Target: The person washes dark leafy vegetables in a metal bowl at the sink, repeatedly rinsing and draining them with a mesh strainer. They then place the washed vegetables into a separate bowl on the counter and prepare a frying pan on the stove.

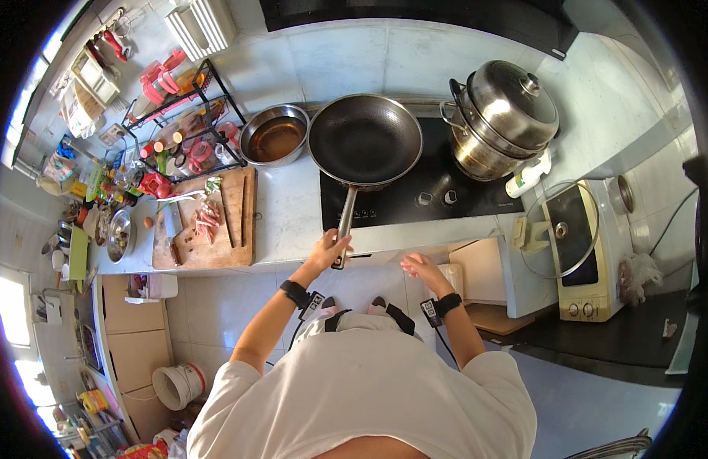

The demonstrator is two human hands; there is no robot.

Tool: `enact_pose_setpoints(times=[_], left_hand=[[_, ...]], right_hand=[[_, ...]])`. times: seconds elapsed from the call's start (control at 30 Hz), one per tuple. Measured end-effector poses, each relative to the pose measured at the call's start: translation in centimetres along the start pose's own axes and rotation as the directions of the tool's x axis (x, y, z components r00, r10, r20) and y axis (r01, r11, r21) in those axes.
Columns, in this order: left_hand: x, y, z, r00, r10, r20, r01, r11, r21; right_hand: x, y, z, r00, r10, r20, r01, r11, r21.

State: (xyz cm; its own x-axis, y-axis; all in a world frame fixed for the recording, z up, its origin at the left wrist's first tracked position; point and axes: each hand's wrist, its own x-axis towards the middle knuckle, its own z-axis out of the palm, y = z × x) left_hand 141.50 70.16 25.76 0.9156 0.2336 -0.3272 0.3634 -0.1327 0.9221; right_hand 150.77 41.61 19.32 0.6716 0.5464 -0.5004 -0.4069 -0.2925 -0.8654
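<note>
My left hand (326, 251) is at the metal handle of a dark frying pan (365, 140), its thumb and fingers around the handle's lower end; how firmly it grips is hard to see. The pan rests on the left part of a black glass cooktop (400, 203). My right hand (422, 271) is held in front of the counter edge, fingers loosely spread, touching nothing. Left of the cooktop lies a wooden cutting board (239, 229) with sliced meat (206, 222), a cleaver (171, 226), a chopstick-like stick and chopped greens (213, 184).
A steel bowl of brown liquid (276, 137) stands left of the pan, a lidded steamer pot (497, 126) on the right. A glass lid (586, 258) leans before the microwave (578, 307). A wire rack (227, 94) holds jars. Below, a cabinet door (523, 281) stands open.
</note>
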Motion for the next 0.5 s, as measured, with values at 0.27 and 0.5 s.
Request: enact_pose_setpoints(times=[0.27,0.5], left_hand=[[-0.9,-5.6,-7.7,0.961,0.061,-0.270,-0.036,0.995,0.095],[-4.5,-10.2,-12.0,0.978,0.136,-0.155,-0.029,0.834,0.551]], right_hand=[[-6.6,10.5,-2.9,0.941,0.109,-0.321,-0.052,0.982,0.180],[-11.7,27.9,-4.6,0.727,0.296,-0.619,-0.240,0.955,0.175]])
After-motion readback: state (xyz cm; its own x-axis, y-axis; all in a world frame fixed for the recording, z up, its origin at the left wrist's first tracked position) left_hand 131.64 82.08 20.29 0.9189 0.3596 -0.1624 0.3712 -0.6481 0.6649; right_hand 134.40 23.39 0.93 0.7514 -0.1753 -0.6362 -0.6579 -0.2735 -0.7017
